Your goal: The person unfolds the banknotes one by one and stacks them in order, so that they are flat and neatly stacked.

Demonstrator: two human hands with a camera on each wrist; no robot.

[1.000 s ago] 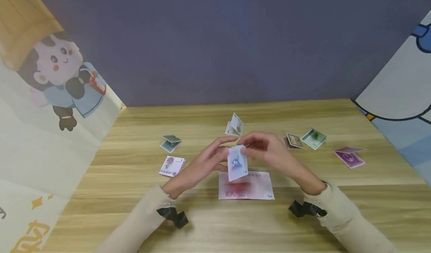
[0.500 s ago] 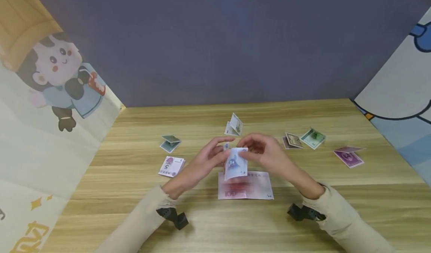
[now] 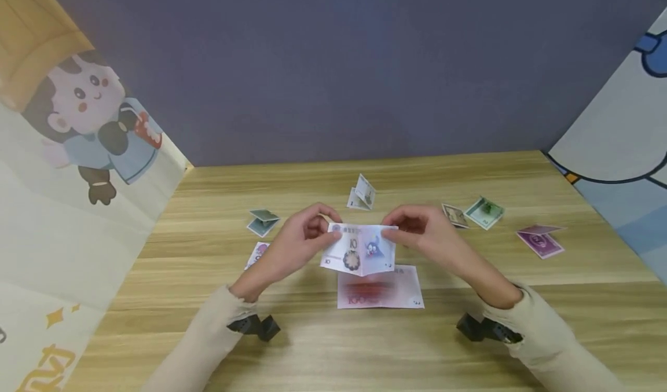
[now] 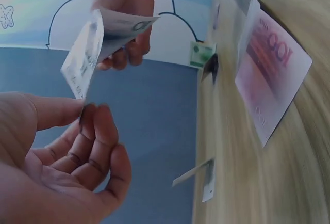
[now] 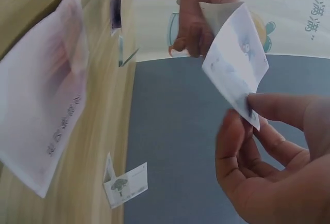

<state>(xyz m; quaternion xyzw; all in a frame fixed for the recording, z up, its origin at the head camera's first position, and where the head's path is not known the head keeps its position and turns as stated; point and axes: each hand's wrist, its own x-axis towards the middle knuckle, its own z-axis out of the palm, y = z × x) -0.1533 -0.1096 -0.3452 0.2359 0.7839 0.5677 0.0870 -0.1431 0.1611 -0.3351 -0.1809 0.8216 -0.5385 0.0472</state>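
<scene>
A pale banknote (image 3: 351, 252) marked 10, with a crease down its middle, is held up between both hands. My left hand (image 3: 299, 238) pinches its upper left corner between thumb and fingers, and my right hand (image 3: 424, 230) pinches the upper right corner. Seen from the left wrist, the banknote (image 4: 85, 53) bends along its crease. Below it a red banknote (image 3: 383, 293) marked 100 lies unfolded on the table, its upper part hidden by the raised one. In the right wrist view the fingertips (image 5: 258, 102) press on the near corner.
Folded notes stand or lie around: a grey one (image 3: 363, 192) behind, a dark green one (image 3: 263, 223) and a partly hidden purple-and-white one (image 3: 256, 255) at left. To the right are a brown one (image 3: 455, 215), a green one (image 3: 485, 213) and a purple one (image 3: 541, 243).
The 10 banknote was folded in half and has been opened out. My hands have moved apart, the left one leftward and the right one slightly rightward.
</scene>
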